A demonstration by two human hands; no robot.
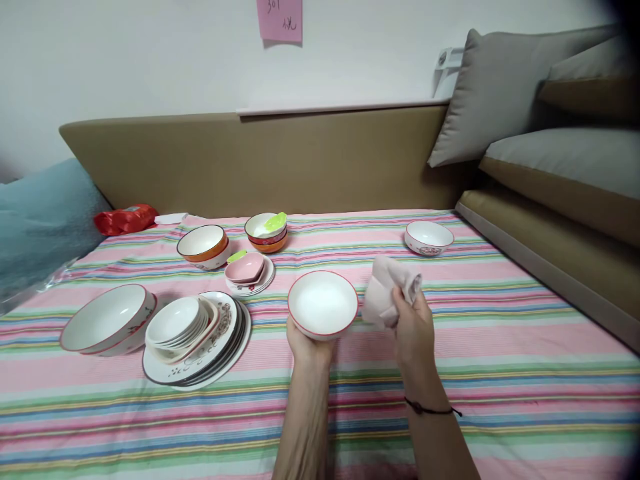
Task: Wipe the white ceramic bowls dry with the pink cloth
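Note:
My left hand supports a white bowl with a thin red rim from below, its fingers mostly hidden beneath it. The bowl is upright above the striped cloth, its inside facing me. To its right, my right hand is closed around a folded pale pinkish-grey cloth. That cloth is close to the bowl's right edge but apart from it. A dark cord bracelet circles my right wrist. Farther back on the right sits another white bowl with a patterned side.
On the left are a large bowl, stacked plates carrying small bowls, orange-rimmed bowls, a pink dish on small plates, and a bowl stack with a green piece. Sofa cushions bound the right; a brown backrest stands behind.

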